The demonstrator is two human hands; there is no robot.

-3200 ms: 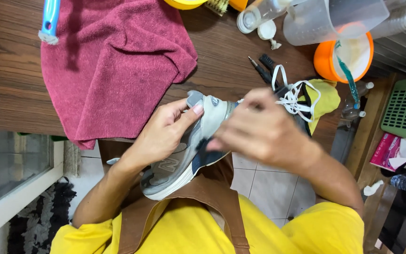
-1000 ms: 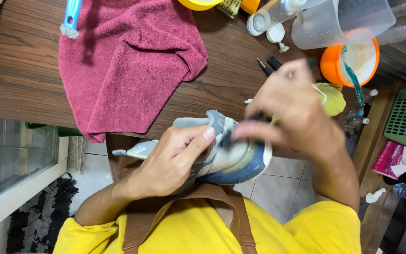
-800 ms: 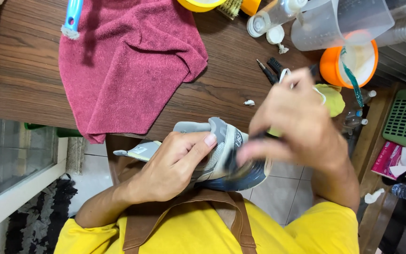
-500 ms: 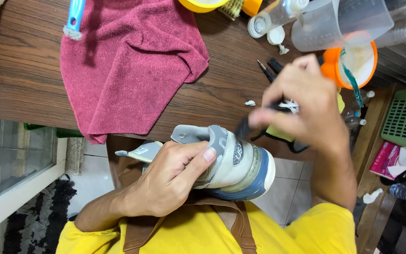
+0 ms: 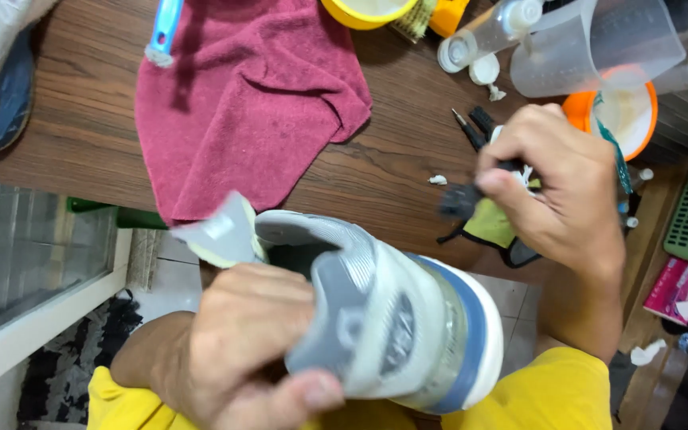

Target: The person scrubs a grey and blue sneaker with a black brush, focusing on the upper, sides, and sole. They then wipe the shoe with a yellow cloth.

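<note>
While the left hand [image 5: 240, 350] grips the grey sneaker [image 5: 376, 318] off the bench [image 5: 81, 135] edge, the right hand [image 5: 555, 187] pinches a small dark brush [image 5: 459, 201]; a loose grip could drop the sneaker.

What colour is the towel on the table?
Dark pink towel, clearest in the head view.

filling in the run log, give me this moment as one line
left hand: grips grey sneaker | right hand: pinches small dark brush above table | nearby: red towel, clear jug
</note>
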